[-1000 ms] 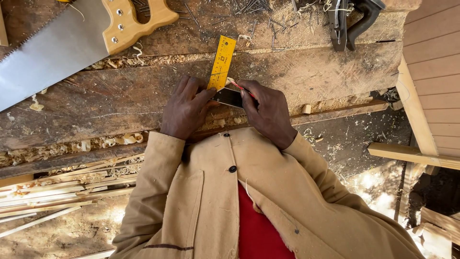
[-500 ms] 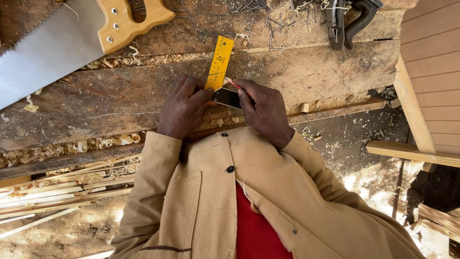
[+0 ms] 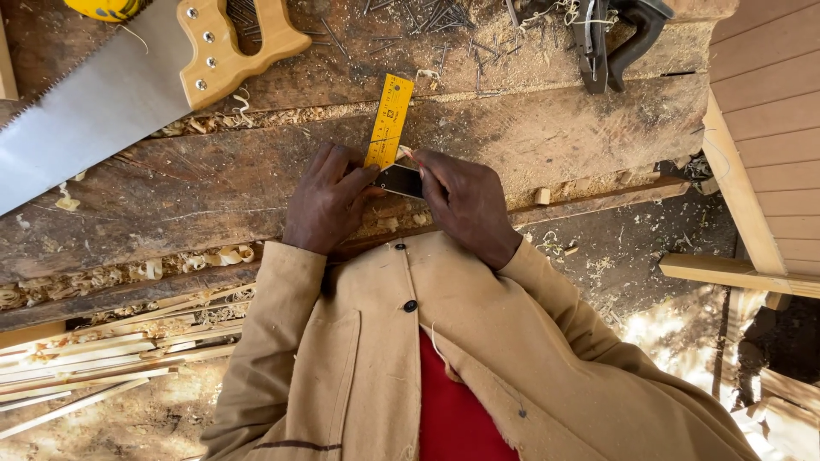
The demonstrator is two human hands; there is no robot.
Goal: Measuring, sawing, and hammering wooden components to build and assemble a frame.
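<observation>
Left hand: pressed flat on the plank, fingertips pinning the yellow rule's near end.
Right hand: curled around the dark stock, pinching it (a thin marker perhaps in the fingers, too small to tell).
Yellow rule: lying across the worn plank, reaching toward the far side.
Step in hand: likely squaring and marking a line.
Next move calls for: steady pressure, no slip.
Far left: handsaw.
Far right: dark tool.
</observation>
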